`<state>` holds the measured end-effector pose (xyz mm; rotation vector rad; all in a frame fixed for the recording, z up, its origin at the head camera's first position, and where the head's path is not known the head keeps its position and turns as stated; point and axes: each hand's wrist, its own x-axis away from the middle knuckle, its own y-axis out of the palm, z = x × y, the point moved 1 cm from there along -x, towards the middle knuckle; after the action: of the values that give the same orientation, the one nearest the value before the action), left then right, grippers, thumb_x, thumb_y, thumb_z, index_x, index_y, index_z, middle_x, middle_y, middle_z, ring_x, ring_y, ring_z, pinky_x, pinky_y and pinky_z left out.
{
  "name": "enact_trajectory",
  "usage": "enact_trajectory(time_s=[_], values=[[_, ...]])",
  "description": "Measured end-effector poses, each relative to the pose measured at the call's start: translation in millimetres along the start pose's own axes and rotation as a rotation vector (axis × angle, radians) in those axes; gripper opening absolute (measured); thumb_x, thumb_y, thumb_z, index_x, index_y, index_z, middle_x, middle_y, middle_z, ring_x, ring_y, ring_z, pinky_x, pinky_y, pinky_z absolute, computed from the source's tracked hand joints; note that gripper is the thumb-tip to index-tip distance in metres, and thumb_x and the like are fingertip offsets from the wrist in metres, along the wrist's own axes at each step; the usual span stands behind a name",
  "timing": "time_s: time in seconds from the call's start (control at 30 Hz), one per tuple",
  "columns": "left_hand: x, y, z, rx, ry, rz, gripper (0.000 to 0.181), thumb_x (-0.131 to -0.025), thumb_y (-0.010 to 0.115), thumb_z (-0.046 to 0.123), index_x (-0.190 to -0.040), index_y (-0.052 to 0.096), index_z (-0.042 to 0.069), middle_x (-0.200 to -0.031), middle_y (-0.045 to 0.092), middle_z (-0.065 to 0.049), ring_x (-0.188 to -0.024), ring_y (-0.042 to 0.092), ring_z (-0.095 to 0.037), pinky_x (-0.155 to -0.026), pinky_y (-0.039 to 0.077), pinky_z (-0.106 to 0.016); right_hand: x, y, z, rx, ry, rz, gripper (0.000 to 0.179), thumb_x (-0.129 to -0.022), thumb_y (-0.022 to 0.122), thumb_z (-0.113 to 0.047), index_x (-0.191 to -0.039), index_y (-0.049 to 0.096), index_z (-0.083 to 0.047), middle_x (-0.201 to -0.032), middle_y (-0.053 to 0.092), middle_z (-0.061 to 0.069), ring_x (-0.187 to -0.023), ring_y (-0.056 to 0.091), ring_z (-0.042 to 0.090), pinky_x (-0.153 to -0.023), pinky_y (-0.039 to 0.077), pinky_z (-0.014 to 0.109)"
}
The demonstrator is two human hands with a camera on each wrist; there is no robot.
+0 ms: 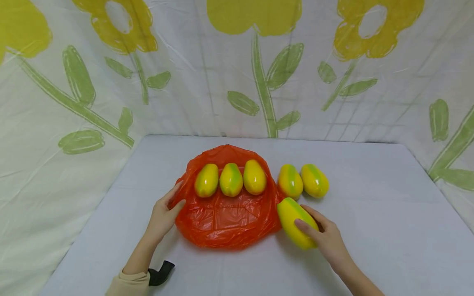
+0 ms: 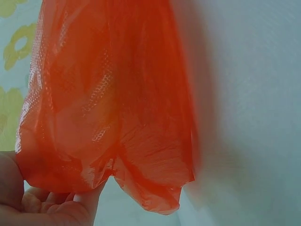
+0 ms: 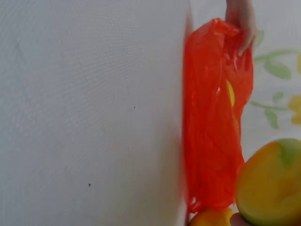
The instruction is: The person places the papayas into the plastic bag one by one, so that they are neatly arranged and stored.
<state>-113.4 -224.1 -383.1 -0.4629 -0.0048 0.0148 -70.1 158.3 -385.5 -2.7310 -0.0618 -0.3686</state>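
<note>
A red plastic bag (image 1: 226,224) lies spread open on the table, its mouth facing up. Three shiny yellow-green papayas (image 1: 231,180) sit in a row inside it, toward the far side. My left hand (image 1: 162,216) holds the bag's left rim between thumb and fingers; in the left wrist view the red film (image 2: 108,117) hangs over the fingers. At the bag's right edge, my right hand (image 1: 327,236) grips another papaya (image 1: 292,222) by its near end, thumb on top. In the right wrist view this papaya (image 3: 273,183) shows at lower right, beside the bag.
Two more papayas (image 1: 314,181) lie side by side right of the bag, the nearer one against its edge. A black curved object (image 1: 162,273) is by the left sleeve. Behind the white table (image 1: 389,222) hangs a flower-patterned cloth (image 1: 192,94).
</note>
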Motion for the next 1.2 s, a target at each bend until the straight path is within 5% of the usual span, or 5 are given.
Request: enact_trajectory(time_s=[1.2], values=[[1.7,-0.1,-1.5,0.013,0.004,0.001,0.053,-0.098,0.051,0.000,-0.149,0.036,0.001,-0.152,0.033,-0.022,-0.139,0.032,-0.039,-0.104,0.037,-0.045,-5.5,68.0,-42.5,-0.121,-0.135,-0.057,0.053,-0.087,0.070,-0.035,-0.134,0.059,-0.013,-0.124,0.062,0.004,-0.105,0.052,0.022,-0.088,0.048,0.034]])
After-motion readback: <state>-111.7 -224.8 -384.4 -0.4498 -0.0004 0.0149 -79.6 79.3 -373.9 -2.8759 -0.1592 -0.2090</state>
